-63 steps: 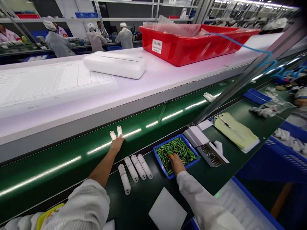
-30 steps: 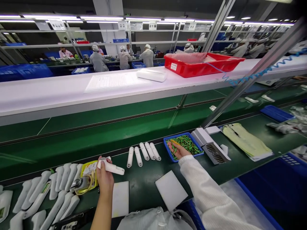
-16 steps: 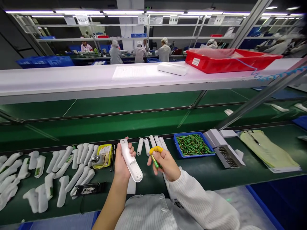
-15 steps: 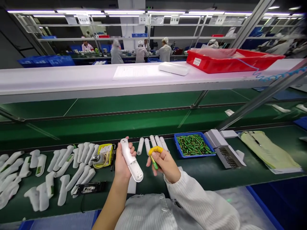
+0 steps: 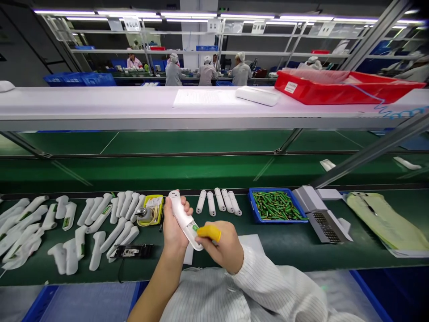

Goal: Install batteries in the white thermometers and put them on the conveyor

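My left hand (image 5: 172,232) is wrapped around a long white plastic device (image 5: 180,210), which lies tilted with its open battery compartment facing up. A green battery (image 5: 195,227) shows inside that compartment, partly covered by fingers. My right hand (image 5: 226,248) pinches at the battery, its index finger in a yellow finger cot (image 5: 209,232) and its thumb at the device's lower end. Beyond the hands, several similar white pieces (image 5: 219,200) lie in a row. To their right, a blue tray (image 5: 256,214) holds many green batteries (image 5: 278,204).
Many white devices (image 5: 97,250) cover the bench's left side. Near them are a yellow tray (image 5: 157,214) with a metal-topped bottle and a black device (image 5: 134,251). Boxes (image 5: 310,201) and a yellow-green sheet (image 5: 385,219) lie right. A shelf (image 5: 134,103) carries a red bin (image 5: 335,91).
My right hand has moved left and down, bringing the green battery from beside the white device into its compartment. My left hand keeps its hold. The camera view has shifted slightly.
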`<state>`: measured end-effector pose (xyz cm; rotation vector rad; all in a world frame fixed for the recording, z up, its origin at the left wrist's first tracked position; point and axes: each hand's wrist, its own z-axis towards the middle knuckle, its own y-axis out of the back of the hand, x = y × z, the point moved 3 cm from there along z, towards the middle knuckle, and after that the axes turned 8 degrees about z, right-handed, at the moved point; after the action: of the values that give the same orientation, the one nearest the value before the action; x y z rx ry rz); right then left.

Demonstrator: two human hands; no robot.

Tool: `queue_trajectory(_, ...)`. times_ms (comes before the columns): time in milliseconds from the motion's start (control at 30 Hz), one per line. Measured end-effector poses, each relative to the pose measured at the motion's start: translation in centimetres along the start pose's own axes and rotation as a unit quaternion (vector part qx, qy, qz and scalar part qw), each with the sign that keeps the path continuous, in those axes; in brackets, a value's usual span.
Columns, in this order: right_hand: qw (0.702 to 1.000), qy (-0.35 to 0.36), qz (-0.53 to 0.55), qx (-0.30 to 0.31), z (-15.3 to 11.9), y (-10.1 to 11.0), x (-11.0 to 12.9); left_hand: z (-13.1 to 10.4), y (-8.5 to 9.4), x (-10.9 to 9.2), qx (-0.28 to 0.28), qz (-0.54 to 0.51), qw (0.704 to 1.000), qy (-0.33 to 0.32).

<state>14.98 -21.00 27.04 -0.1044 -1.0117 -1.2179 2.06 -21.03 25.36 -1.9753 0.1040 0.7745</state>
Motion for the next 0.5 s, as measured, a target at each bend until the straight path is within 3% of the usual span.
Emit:
queue_trajectory(67,0.996,0.035,-0.058,0.064,-0.2,-0.1,0.5,0.0,0.1,-0.5,-0.001,0.005,1.0,-0.031)
queue_trajectory(100,0.995,0.011,-0.052,0.09,-0.3,-0.1,0.4,-0.1,0.0,-0.7,0.008,0.011,0.999,-0.039)
queue_trajectory(167,0.987,-0.106,0.01,0.121,-0.3,-0.1,-0.4,-0.4,-0.3,-0.9,0.051,0.023,0.997,-0.044)
queue_trajectory(267,0.928,-0.287,0.188,0.145,-0.7,-0.8,-2.0,-1.2,-1.1,-0.9,0.131,0.05,0.989,-0.056)
queue_trajectory(367,0.869,-0.337,0.333,0.146,-0.9,-1.6,-3.1,-1.8,-1.5,-0.6,0.17,0.077,0.981,-0.059)
queue_trajectory(500,0.82,-0.349,0.446,0.082,-0.6,-0.4,-3.9,-1.1,-0.8,-0.5,0.128,0.033,0.99,-0.053)
